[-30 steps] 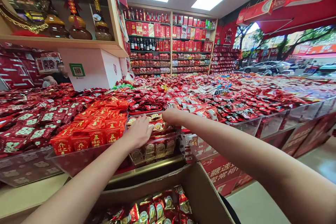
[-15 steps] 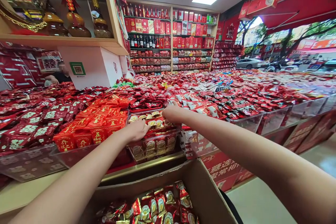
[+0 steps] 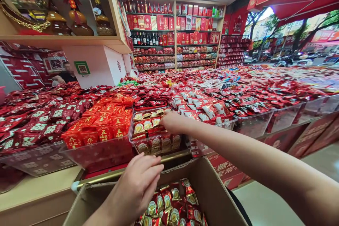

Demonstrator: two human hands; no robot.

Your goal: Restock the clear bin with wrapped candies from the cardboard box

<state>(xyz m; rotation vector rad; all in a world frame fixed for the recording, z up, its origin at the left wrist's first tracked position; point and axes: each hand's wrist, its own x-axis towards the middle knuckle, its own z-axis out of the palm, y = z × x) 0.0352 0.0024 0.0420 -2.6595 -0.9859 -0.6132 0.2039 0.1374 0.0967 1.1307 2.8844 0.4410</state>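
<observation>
My left hand (image 3: 139, 182) hovers above the open cardboard box (image 3: 182, 167), palm down, fingers stretched out and holding nothing visible. Inside that box lie many red and gold wrapped candies (image 3: 174, 215). Over the right side of a clear plastic bin (image 3: 156, 144), my right hand (image 3: 174, 122) is closed, its fingers curled down at the candies. Its fingertips are hidden, so what they grip cannot be made out. The bin holds rows of the same kind of wrapped candies (image 3: 147, 124), gold-faced with a pale round picture.
Left of the bin stand orange-red packets (image 3: 106, 123) and dark red packets (image 3: 39, 123) in clear bins. White and red packets (image 3: 203, 107) lie to the right. A wooden cabinet (image 3: 116, 39) overhangs at upper left. Behind the counter, a person (image 3: 65, 76) is partly visible.
My left hand has drawn back from the bin, down over the cardboard box. My right hand stays at the bin's right side. The view has shifted slightly.
</observation>
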